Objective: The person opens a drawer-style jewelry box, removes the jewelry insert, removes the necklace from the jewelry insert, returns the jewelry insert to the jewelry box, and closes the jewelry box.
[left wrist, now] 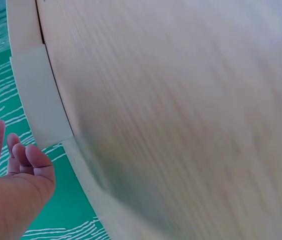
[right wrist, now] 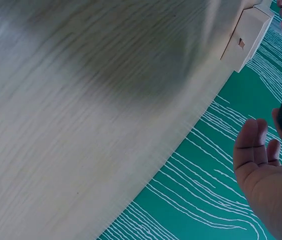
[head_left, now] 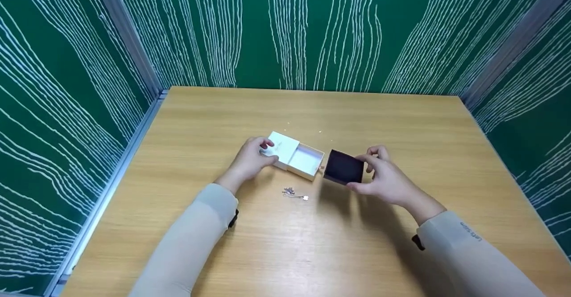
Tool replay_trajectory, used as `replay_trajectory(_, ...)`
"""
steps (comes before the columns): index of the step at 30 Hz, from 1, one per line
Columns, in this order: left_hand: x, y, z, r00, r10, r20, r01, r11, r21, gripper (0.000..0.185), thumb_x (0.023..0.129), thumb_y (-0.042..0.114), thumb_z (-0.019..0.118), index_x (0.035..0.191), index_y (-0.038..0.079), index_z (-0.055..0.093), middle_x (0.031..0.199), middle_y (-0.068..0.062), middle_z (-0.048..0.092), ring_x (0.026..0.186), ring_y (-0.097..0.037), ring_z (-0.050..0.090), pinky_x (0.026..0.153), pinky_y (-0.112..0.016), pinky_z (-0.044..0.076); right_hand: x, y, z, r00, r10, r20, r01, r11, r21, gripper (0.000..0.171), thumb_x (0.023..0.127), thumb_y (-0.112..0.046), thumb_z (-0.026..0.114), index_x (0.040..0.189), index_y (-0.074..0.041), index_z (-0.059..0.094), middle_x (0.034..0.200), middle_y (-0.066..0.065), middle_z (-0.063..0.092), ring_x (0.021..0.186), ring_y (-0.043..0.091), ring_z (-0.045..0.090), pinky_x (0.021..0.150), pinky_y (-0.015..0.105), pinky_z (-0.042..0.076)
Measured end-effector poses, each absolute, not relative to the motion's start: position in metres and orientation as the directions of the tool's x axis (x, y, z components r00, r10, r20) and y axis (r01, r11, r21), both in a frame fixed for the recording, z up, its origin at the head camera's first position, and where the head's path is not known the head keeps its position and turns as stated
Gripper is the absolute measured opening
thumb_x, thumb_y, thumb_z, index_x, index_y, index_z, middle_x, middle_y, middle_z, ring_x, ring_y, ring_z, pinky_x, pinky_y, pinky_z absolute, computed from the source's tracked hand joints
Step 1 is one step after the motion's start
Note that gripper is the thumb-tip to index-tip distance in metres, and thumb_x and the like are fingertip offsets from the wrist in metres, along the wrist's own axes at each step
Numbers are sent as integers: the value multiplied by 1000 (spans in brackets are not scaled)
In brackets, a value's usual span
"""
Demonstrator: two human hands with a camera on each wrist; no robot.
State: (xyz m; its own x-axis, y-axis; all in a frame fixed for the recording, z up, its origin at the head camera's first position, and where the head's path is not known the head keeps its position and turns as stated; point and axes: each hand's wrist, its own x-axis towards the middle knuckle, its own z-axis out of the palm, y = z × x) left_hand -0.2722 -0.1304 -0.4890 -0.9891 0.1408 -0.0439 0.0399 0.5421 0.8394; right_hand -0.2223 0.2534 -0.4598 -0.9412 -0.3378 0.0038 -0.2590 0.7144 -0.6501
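A white drawer box (head_left: 284,147) lies on the table, its inner tray (head_left: 306,159) pulled partway out of the sleeve toward the right and showing a bare white inside. My left hand (head_left: 250,156) is at the sleeve's left end, thumb and fingers bent loosely over it; the left wrist view shows this hand (left wrist: 18,180) apart from the box side (left wrist: 41,95). Between thumb and fingers, my right hand (head_left: 386,176) pinches a black square box insert (head_left: 343,167) by its right edge, above the table beside the tray. A thin silver necklace (head_left: 295,194) lies nearer me.
Several tiny pale bits (head_left: 320,131) lie on the wooden table (head_left: 214,118) behind the box. Green walls (head_left: 256,34) with white wavy lines stand behind the table and at both sides. A small tab (right wrist: 241,44) shows on the tray's front.
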Motion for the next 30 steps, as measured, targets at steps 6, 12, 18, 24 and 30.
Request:
replay_trajectory(6,-277,-137,-494,-992,114,-61,15,569,822,36,105,18,82,137,6,71,146,-16,59,136,-32,60,126,-47,49,-226,248,-464,-943,-333,-7,-247,713,-656,83,88,-43,96,153,-3,64,150,15,35,112,31,52,83,30,48)
replay_trajectory(12,-280,-142,-500,-991,107,-85,-9,571,821,34,105,18,83,134,6,71,142,-15,59,129,-29,60,121,-45,52,-230,243,-468,-944,-331,-16,-240,717,-655,84,88,-44,96,153,-2,64,149,16,34,113,32,53,80,29,47)
replay_trajectory(18,-284,-141,-500,-990,114,-86,-6,567,824,35,105,19,84,134,4,73,142,-15,61,129,-29,62,120,-44,53,-237,237,-471,-947,-319,-49,-215,736,-642,87,89,-47,95,156,-3,61,151,15,33,123,36,52,86,37,46)
replay_trajectory(24,-286,-138,-499,-987,132,-97,-6,565,825,40,104,17,84,139,2,72,145,-17,60,131,-30,63,120,-42,54,-243,232,-473,-951,-298,-83,-180,751,-636,94,90,-48,94,162,-2,54,157,18,30,128,38,51,91,42,47)
replay_trajectory(30,-288,-138,-499,-985,127,-114,-23,564,826,45,105,17,83,144,1,70,148,-17,60,133,-30,62,122,-43,53,-249,223,-476,-963,-260,-74,-158,763,-627,95,89,-49,95,161,-3,55,160,20,30,129,40,54,100,48,50)
